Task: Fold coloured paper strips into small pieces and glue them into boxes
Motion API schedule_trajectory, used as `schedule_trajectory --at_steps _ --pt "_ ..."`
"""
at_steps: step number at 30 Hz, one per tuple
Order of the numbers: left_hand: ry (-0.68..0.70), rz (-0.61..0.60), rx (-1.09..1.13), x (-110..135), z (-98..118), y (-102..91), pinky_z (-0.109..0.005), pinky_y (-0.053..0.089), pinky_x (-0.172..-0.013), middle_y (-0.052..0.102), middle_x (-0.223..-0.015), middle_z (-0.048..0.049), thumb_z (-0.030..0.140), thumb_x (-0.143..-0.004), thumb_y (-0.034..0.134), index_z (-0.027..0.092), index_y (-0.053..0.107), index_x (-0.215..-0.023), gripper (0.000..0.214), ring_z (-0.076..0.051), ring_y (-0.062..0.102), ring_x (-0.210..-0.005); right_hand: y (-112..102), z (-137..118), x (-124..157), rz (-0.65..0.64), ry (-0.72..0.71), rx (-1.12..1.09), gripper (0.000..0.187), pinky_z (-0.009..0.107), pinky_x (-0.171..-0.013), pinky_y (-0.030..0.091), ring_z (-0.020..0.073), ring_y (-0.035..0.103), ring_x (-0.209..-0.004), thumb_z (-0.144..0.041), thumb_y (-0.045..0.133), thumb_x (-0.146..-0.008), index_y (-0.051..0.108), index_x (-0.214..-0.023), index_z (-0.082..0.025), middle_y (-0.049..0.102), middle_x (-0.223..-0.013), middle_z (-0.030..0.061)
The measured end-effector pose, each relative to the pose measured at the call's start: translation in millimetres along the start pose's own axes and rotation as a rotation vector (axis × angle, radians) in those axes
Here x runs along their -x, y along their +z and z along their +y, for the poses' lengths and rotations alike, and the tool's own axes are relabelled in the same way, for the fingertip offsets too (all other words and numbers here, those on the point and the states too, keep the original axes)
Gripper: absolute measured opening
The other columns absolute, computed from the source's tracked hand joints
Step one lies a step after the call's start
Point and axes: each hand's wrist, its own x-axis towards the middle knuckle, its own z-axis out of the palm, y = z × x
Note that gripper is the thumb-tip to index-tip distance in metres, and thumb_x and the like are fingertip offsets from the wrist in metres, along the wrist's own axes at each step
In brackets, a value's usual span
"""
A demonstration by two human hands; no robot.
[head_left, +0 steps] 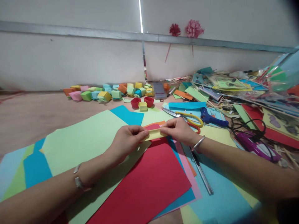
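A narrow strip of yellow paper (156,134) is held between both my hands above the spread coloured sheets. My left hand (128,139) pinches its left end with fingers closed. My right hand (179,129) pinches the right end, fingers closed on it. Under the strip lie a red sheet (149,180) and a large light green sheet (86,140). A bracelet sits on each wrist.
Scissors with yellow and red handles (190,119) and a blue glue gun (211,117) lie just behind my right hand. A metal ruler (202,174) lies at right. Several folded paper boxes (109,91) line the wall. A craft clutter pile (245,90) fills the right.
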Motion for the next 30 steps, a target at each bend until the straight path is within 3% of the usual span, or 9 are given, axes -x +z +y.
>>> schedule_trajectory --at_steps 4,7,10,14,19,22,24,27,30 --pt "0.005 -0.024 -0.078 -3.2 0.7 -1.8 -0.022 0.026 -0.04 0.053 -0.046 0.0017 0.048 -0.067 0.066 0.017 0.07 -0.061 0.031 -0.011 0.039 -0.042 3.3 -5.6 1.5 0.086 0.207 -0.167 0.015 0.022 -0.042 0.028 0.0072 0.04 -0.046 -0.026 0.068 -0.068 0.068 -0.06 -0.013 0.053 -0.05 -0.0029" --pt "0.138 -0.052 -0.3 -5.8 1.1 -7.4 -0.025 0.034 -0.047 0.059 -0.056 -0.0014 0.042 -0.069 0.062 0.019 0.072 -0.061 0.027 -0.015 0.049 -0.051 3.0 -7.0 2.5 0.03 0.252 -0.144 0.019 0.022 -0.042 0.025 0.0062 0.036 -0.043 -0.025 0.067 -0.068 0.064 -0.054 -0.013 0.049 -0.046 -0.0041" --pt "0.298 -0.139 -0.579 -4.3 1.5 -12.0 -0.027 0.039 -0.057 0.066 -0.068 -0.0037 0.031 -0.073 0.055 0.02 0.074 -0.066 0.023 -0.018 0.057 -0.064 3.3 -6.4 4.7 -0.041 0.129 0.075 0.019 0.022 -0.048 0.029 0.0074 0.042 -0.049 -0.017 0.063 -0.07 0.062 -0.052 -0.013 0.051 -0.048 -0.0033" --pt "0.268 -0.239 -0.766 1.7 -0.9 -9.5 -0.027 0.037 -0.056 0.065 -0.068 -0.001 0.021 -0.078 0.051 0.019 0.069 -0.088 0.02 -0.017 0.055 -0.062 9.0 -3.2 8.4 -0.062 -0.136 0.479 0.014 0.025 -0.06 0.03 0.0114 0.048 -0.065 -0.013 0.066 -0.076 0.068 -0.062 -0.013 0.059 -0.062 0.0002" --pt "0.384 -0.238 -0.985 6.8 -6.0 -2.9 -0.027 0.034 -0.056 0.063 -0.075 -0.0029 0.014 -0.081 0.052 0.019 0.065 -0.073 0.016 -0.018 0.054 -0.068 17.7 0.0 11.6 -0.052 -0.302 0.853 0.009 0.027 -0.062 0.028 0.015 0.046 -0.074 -0.017 0.064 -0.087 0.069 -0.08 -0.013 0.06 -0.079 0.0051" --pt "0.516 -0.251 -1.199 13.9 -6.1 -0.8 -0.03 0.037 -0.061 0.064 -0.079 -0.0064 0.011 -0.084 0.051 0.019 0.069 -0.068 0.025 -0.022 0.057 -0.079 26.7 -5.5 21.5 -0.04 -0.458 1.049 0.023 0.031 -0.062 0.024 0.0179 0.042 -0.075 -0.015 0.046 -0.097 0.068 -0.088 -0.013 0.059 -0.082 0.0075" --pt "0.579 -0.307 -1.351 21.0 -4.7 1.1 -0.032 0.038 -0.061 0.065 -0.077 -0.0073 0.005 -0.081 0.051 0.017 0.071 -0.071 0.026 -0.023 0.058 -0.078 34.7 -11.6 33.2 -0.115 -0.558 1.13 0.03 0.033 -0.061 0.023 0.019 0.04 -0.072 -0.014 0.039 -0.098 0.066 -0.088 -0.014 0.057 -0.08 0.0075" --pt "0.631 -0.417 -1.488 30.0 -2.5 4.8 -0.033 0.038 -0.057 0.067 -0.076 -0.009 -0.003 -0.075 0.049 0.014 0.073 -0.079 0.03 -0.024 0.058 -0.073 43.8 -20.0 52.2 -0.27 -0.626 1.238 0.023 0.035 -0.06 0.023 0.0206 0.04 -0.072 -0.011 0.047 -0.091 0.065 -0.076 -0.014 0.054 -0.077 0.008" --pt "0.668 -0.463 -1.553 33.8 -2.5 8.2 -0.035 0.037 -0.054 0.066 -0.076 -0.0111 -0.004 -0.075 0.047 0.012 0.073 -0.081 0.031 -0.026 0.058 -0.072 45.3 -24.7 63.6 -0.325 -0.534 1.438 0.019 0.035 -0.058 0.022 0.0218 0.041 -0.069 -0.01 0.053 -0.083 0.063 -0.067 -0.015 0.051 -0.071 0.0087"
